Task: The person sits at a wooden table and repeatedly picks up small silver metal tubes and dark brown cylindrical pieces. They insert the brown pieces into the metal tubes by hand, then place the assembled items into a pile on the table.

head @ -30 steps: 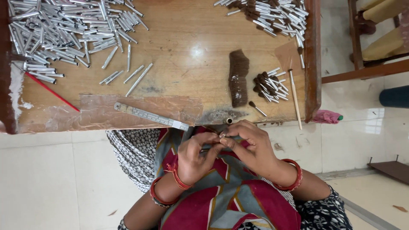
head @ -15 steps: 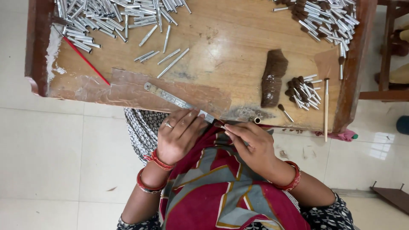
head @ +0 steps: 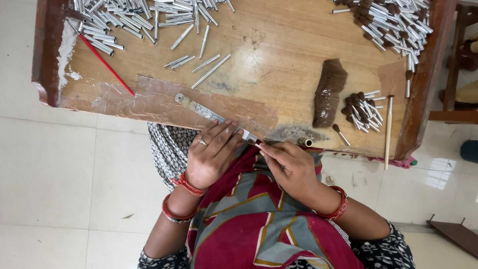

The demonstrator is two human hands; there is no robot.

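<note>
Head view shows a flat metal blade (head: 209, 112) lying at the bench (head: 279, 45) front edge, the left hand (head: 211, 154) pressing it flat with spread fingers. Right hand (head: 289, 167) pinches a thin tube at the blade's tip, apparently trimming; steady alignment seems needed. Silver tubes (head: 129, 20) lie beyond.

Left hand (head: 211, 154) now parted from right hand (head: 291, 169), fingers laid flat on the long flat metal blade (head: 211, 114) at the wooden surface (head: 279, 45) edge; right apparently pinching something thin.
</note>
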